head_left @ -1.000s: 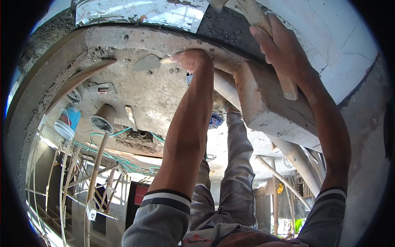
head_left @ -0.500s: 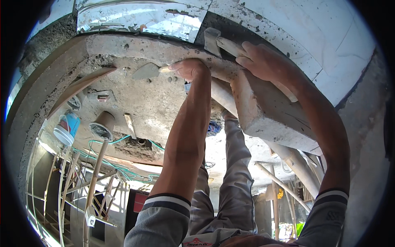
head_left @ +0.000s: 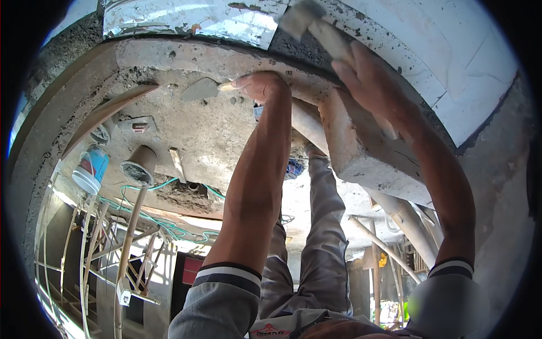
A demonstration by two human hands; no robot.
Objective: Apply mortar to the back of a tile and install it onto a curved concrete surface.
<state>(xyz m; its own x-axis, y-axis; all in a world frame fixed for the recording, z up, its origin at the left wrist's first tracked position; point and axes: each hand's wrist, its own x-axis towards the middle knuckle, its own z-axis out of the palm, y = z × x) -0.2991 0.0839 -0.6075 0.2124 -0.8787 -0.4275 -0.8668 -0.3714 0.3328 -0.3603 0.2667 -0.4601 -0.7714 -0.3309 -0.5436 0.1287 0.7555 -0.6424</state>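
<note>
My left hand [head_left: 262,86] is closed round the light handle of a pointing trowel [head_left: 200,89]. The trowel's grey blade points left, just on the near side of the curved concrete edge [head_left: 197,61]. My right hand [head_left: 372,82] grips a hammer by its wooden handle [head_left: 330,40]. The hammer head [head_left: 303,18], smeared by motion, is over the dark bare strip beside the white tiles [head_left: 197,22]. The butt of the handle shows below my right wrist, above a concrete block [head_left: 375,152].
Below on the left are a blue-and-white bucket [head_left: 90,169], a mortar-smeared bucket [head_left: 138,166] and a green hose [head_left: 149,217]. A curved board [head_left: 110,118] leans at the ledge. Poles [head_left: 401,217] stand under the block. More tiles [head_left: 446,51] lie at the far right.
My right hand has raised the hammer, its head moving up and away from the concrete edge. My left hand with the trowel has stayed nearly in place.
</note>
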